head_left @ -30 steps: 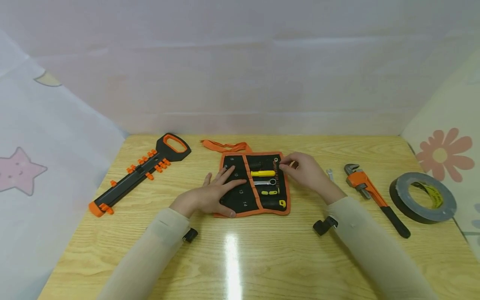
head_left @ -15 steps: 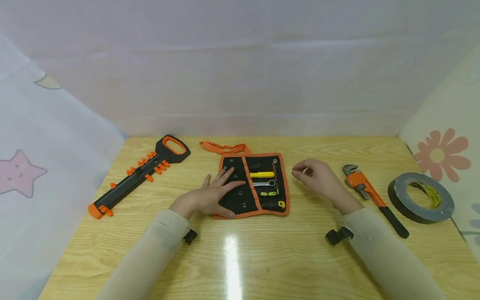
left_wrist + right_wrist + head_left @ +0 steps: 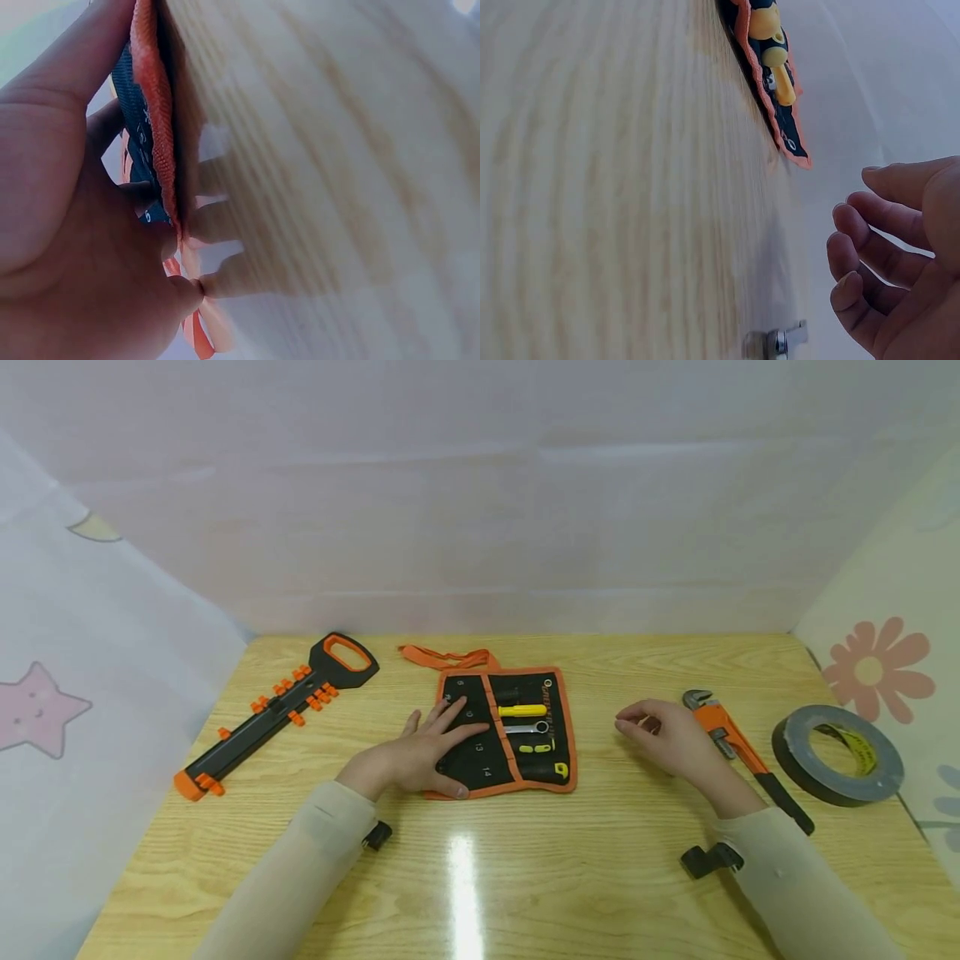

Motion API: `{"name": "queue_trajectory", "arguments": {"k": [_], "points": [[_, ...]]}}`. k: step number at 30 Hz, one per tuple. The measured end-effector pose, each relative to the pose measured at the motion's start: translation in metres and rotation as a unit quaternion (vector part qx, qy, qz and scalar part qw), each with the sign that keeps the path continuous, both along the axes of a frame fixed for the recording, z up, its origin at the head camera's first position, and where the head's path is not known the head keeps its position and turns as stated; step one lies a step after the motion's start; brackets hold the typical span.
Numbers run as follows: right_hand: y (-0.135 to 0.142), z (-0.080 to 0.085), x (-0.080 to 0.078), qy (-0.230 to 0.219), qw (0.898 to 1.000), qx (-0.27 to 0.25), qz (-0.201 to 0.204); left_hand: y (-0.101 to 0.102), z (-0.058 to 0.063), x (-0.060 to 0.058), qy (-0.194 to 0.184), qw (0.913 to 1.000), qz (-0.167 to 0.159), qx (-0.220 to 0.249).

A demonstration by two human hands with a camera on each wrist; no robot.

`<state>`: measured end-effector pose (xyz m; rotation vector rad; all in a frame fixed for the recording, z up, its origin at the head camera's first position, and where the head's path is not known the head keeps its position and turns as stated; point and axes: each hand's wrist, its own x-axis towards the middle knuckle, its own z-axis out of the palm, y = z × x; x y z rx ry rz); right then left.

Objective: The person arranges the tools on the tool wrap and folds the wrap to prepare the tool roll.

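My left hand [image 3: 412, 758] rests with spread fingers on the left part of a black tool pouch [image 3: 480, 768] with orange edging and printed numbers. Several tools sit in its pockets, among them a yellow handle [image 3: 522, 711], a ring-ended wrench [image 3: 525, 727] and a black handle with a yellow end [image 3: 543, 772]. To the right of the pouch, my right hand [image 3: 663, 739] hovers above the table, fingers loosely bent, holding nothing. Below it in the right wrist view lies a small metal wrench [image 3: 776, 343], partly shown; the hand hides it in the head view.
An orange pipe wrench [image 3: 738, 743] lies right of my right hand, beside a roll of grey tape [image 3: 795, 760]. At the left lies a long black holder with orange clips [image 3: 243, 739]. The pouch's orange strap [image 3: 450, 657] trails behind it. Printed cloth walls border the table.
My right hand has left the pouch's right edge and moved right and toward me, over where the small wrench lay in view. The left hand has stayed on the pouch.
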<state>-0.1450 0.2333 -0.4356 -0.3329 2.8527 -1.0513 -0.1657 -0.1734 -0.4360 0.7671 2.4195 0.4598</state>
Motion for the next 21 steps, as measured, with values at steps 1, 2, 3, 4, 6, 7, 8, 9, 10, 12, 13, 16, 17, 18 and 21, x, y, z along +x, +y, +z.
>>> {"name": "queue_trajectory", "arguments": {"k": [1,2,3,4,6,7,8,9,10,12,13,16,17,18,21], "points": [[0.002,0.0,0.002,0.0,1.0,0.003,-0.002,0.0,0.0,0.0,0.001,1.0,0.001,-0.002],[0.004,0.0,0.004,0.001,1.0,0.003,-0.003,0.0,0.001,0.0,0.002,1.0,0.002,-0.004],[0.006,0.0,0.006,0.003,1.0,0.003,-0.004,0.0,0.001,0.0,0.002,1.0,0.002,-0.005],[0.008,0.0,0.008,0.002,1.0,0.004,-0.006,0.0,0.001,0.0,0.003,1.0,0.003,-0.007],[0.011,0.0,0.011,-0.001,1.0,0.003,-0.008,0.0,0.001,0.0,0.004,0.9999,0.004,-0.009],[0.013,-0.001,0.013,-0.002,1.0,0.004,-0.011,0.0,0.001,-0.001,0.005,0.9999,0.004,-0.011],[0.014,-0.001,0.015,-0.003,1.0,0.005,-0.014,0.001,0.001,-0.001,0.005,0.9999,0.003,-0.012],[0.016,-0.002,0.016,-0.004,1.0,0.007,-0.019,0.001,0.001,-0.001,0.005,0.9999,0.003,-0.012],[0.017,-0.002,0.018,-0.007,1.0,0.008,-0.023,0.001,0.001,-0.001,0.004,0.9999,0.003,-0.013],[0.019,-0.002,0.021,-0.011,0.999,0.012,-0.035,0.001,0.001,-0.002,0.003,0.9999,0.002,-0.013],[0.02,-0.002,0.022,-0.016,0.999,0.013,-0.041,0.001,0.001,-0.002,0.003,0.9999,0.001,-0.014],[0.023,-0.004,0.025,-0.03,0.998,0.017,-0.059,0.001,0.001,-0.001,0.002,0.9999,0.001,-0.016],[0.024,-0.005,0.026,-0.033,0.997,0.019,-0.064,0.001,0.001,-0.001,0.001,0.9999,0.002,-0.016],[0.026,-0.006,0.027,-0.036,0.997,0.021,-0.069,0.001,0.001,-0.001,0.001,0.9999,0.001,-0.017],[0.03,-0.01,0.031,-0.038,0.996,0.03,-0.078,0.001,0.001,-0.001,0.003,0.9999,0.001,-0.017]]}}
